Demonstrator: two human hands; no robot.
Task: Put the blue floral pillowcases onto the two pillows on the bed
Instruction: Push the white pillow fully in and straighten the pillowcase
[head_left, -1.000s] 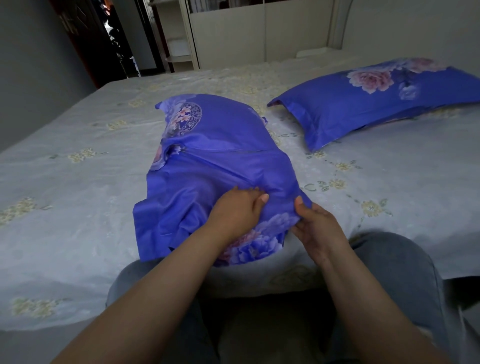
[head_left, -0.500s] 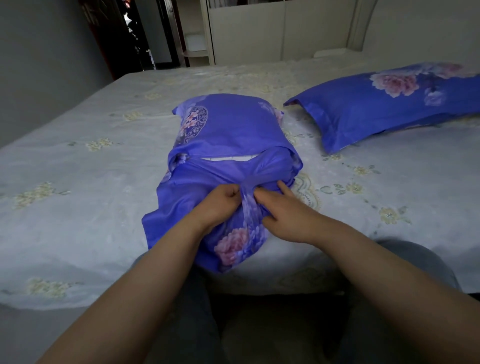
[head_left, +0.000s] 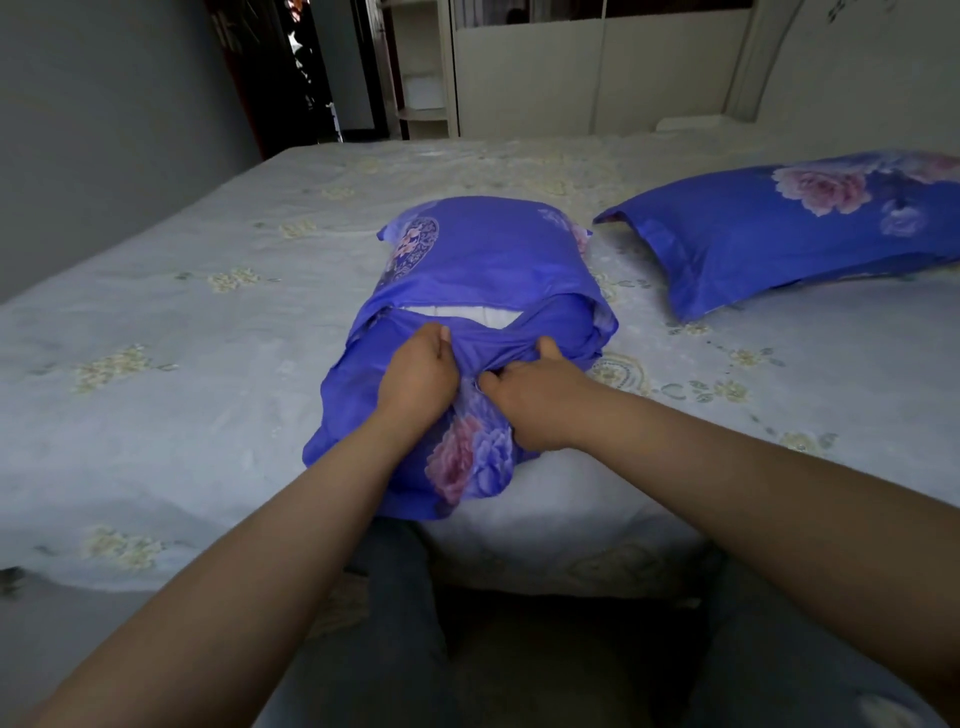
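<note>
Currently both hands are bunched on the near flap of the blue floral pillowcase (head_left: 483, 270): my left hand (head_left: 415, 382) is fisted on the fabric with its thumb up at the opening's edge, and my right hand (head_left: 537, 400), touching it on the other side, is pinched shut on the same fold. Just beyond the knuckles a strip of white pillow (head_left: 457, 315) shows through the slit, so by my read the envelope closure is not yet tucked over. Slack case hangs toward me below the wrists, rumpled, its pink flower print crumpled at the bed's (head_left: 171, 332) edge. Risks as I judge them: with both grips so close together at the middle, a pull would gather cloth in one ridge and leave the corners either side of the hands unfilled; pulling toward me could drag the whole pillow off the mattress edge, since it lies close to it; tugging hard on the thin flap might strain the seam. The second pillow (head_left: 779, 228) lies well off beyond my right hand, already covered, apart from this one.
</note>
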